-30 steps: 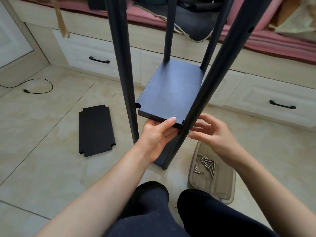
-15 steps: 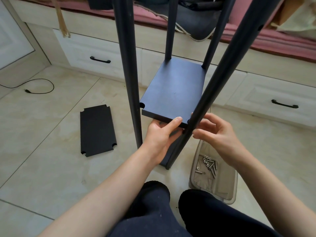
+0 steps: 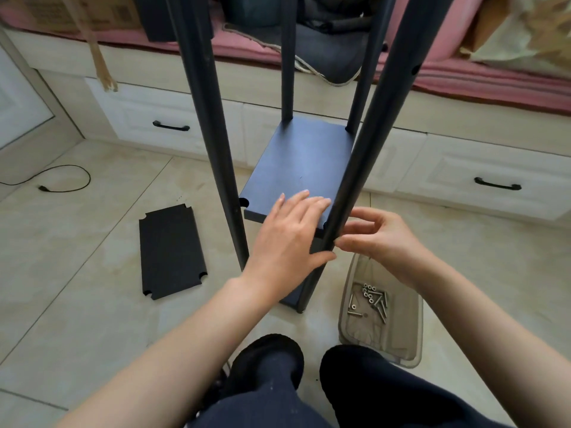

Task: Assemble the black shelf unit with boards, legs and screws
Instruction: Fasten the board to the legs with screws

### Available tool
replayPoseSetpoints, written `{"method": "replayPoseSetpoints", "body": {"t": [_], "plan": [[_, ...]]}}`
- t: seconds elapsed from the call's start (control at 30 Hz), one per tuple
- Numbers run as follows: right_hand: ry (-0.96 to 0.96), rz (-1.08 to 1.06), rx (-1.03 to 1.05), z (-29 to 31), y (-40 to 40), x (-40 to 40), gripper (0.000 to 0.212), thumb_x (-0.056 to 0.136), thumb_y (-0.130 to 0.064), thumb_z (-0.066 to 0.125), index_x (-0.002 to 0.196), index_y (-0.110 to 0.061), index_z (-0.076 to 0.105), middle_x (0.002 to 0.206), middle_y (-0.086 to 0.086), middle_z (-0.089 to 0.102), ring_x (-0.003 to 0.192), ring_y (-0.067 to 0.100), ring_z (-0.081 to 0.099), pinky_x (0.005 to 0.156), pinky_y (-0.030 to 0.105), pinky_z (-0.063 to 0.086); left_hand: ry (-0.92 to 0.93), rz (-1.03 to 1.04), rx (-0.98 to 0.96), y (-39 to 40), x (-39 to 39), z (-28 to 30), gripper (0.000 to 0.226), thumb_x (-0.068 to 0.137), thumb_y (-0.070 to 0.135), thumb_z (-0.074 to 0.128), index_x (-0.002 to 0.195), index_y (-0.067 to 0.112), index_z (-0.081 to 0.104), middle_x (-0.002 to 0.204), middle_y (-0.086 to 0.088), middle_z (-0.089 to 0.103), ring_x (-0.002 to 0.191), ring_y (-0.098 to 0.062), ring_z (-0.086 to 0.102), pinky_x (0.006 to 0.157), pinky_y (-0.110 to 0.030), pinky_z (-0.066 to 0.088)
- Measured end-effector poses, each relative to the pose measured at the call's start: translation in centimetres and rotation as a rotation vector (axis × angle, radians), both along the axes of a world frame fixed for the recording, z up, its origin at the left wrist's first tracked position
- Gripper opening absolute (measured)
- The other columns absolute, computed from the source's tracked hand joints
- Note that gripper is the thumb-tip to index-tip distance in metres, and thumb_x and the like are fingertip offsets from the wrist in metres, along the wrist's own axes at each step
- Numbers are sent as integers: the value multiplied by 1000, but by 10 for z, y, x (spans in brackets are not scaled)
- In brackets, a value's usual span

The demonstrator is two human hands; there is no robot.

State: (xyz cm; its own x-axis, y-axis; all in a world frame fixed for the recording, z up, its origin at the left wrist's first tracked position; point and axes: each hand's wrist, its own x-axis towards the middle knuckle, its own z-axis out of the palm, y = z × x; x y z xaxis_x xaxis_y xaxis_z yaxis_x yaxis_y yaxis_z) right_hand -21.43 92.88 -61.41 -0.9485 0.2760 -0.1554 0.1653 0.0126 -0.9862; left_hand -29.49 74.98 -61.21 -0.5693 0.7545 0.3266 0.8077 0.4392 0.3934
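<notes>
The black shelf frame stands on the tiled floor in front of me, with a dark board [image 3: 302, 168] set between its legs. My left hand [image 3: 287, 239] lies flat on the board's near edge, fingers straight, thumb reaching toward the near right leg [image 3: 370, 134]. My right hand [image 3: 383, 239] is at that leg beside the board's corner, thumb and forefinger pinched on what looks like a small screw against the leg. The near left leg [image 3: 213, 134] stands apart from the board's notched corner. A spare black board [image 3: 170, 251] lies flat on the floor to the left.
A translucent tray [image 3: 401, 322] holding several screws [image 3: 370, 299] sits on the floor by my right knee. White drawers [image 3: 171, 126] under a pink-cushioned bench run behind the frame. A black cable [image 3: 61, 180] loops on the floor at far left.
My left hand has moved from gripping the board's front edge from below to lying flat on top of it. My right hand has drawn its fingers into a pinch at the leg.
</notes>
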Motion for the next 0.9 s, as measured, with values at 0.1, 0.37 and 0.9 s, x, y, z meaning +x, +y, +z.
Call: {"method": "replayPoseSetpoints", "body": {"t": [0.1,0.37,0.9], "plan": [[-1,32,-9,2,2,1,46,80,8,71,120,-14,68,102,15,75,98,30,72,85,34,58,9,-67,-33,9,-4,-2,71,92,46,67,150,13,43,154,-1,48,151,-15,29,127,-40,9],[-49,55,-94,2,8,3,36,89,-2,66,123,-15,66,109,15,73,108,33,68,96,41,55,48,-58,24,8,-6,-5,55,93,33,71,140,10,57,142,-5,60,142,-19,46,121,-49,29],[-224,-8,-191,-3,-2,-36,41,104,-39,47,116,-4,66,104,13,74,100,24,72,90,44,55,86,-48,-55,7,-10,-3,58,99,46,49,147,12,50,149,-2,55,143,-15,45,121,-55,24]]}}
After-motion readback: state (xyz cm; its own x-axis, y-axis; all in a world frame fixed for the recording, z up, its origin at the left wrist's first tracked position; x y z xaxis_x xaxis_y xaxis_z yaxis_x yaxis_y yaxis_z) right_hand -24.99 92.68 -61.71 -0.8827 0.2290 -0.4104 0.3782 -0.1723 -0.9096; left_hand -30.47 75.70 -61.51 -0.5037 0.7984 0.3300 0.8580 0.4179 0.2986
